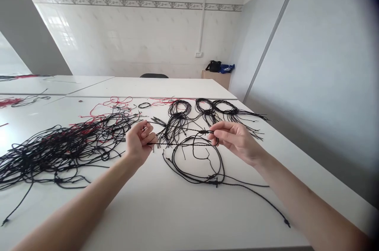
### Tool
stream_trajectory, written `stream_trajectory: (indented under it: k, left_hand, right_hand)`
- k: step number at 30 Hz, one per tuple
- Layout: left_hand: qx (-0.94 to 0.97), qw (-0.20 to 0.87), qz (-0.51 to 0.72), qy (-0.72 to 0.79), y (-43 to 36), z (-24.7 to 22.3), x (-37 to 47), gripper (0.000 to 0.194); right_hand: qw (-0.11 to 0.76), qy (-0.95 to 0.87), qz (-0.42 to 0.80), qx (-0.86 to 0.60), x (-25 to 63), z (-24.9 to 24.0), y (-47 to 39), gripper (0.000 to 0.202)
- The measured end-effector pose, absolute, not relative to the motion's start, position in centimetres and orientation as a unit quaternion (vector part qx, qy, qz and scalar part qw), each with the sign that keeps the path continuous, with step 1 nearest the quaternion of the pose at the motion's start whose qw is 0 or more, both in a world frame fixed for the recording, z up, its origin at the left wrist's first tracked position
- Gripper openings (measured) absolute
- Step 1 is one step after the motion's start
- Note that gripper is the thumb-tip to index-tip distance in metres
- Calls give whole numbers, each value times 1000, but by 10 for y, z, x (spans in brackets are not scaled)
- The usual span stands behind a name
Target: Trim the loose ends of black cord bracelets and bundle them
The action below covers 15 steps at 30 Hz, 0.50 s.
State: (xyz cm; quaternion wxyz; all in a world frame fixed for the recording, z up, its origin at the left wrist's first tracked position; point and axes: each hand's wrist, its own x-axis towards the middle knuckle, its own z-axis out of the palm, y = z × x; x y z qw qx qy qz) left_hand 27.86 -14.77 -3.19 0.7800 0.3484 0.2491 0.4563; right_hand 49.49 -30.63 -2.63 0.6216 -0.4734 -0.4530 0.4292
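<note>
My left hand [141,142] is closed, its curled fingers gripping one end of a black braided cord [174,144]. At the right, my right hand [233,140] pinches the same cord between thumb and fingers, close to a knotted part [204,131]. Two strands run roughly level between the hands, above the table, and a loose loop hangs near the right fingers. Below them lies a coiled black cord necklace [220,164] with knots and long tails. Just beyond my left hand rests a pair of dark thread snips [159,121].
A large tangle of black cords [68,148] spreads over the left of the white table [154,215]. Three tied black cord bundles [179,108] lie at the back, with red cords [118,102] nearby. A grey partition [314,45] stands on the right. Bags [213,66] sit by the wall.
</note>
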Motion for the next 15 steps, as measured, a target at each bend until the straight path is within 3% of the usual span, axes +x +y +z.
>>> stream_trajectory:
  k: [4, 7, 9, 15]
  left_hand:
    - [449, 695, 474, 299, -149, -35, 280, 10]
    - [629, 503, 485, 341, -160, -37, 281, 31]
    - [726, 432, 439, 307, -174, -37, 281, 32]
    - [790, 511, 257, 220, -209, -37, 284, 21]
  right_hand:
    - [608, -480, 424, -469, 493, -26, -307, 12]
    - [596, -491, 423, -474, 487, -28, -307, 13]
    - [582, -499, 424, -482, 483, -30, -307, 15]
    - [539, -528, 428, -498, 472, -35, -311, 13]
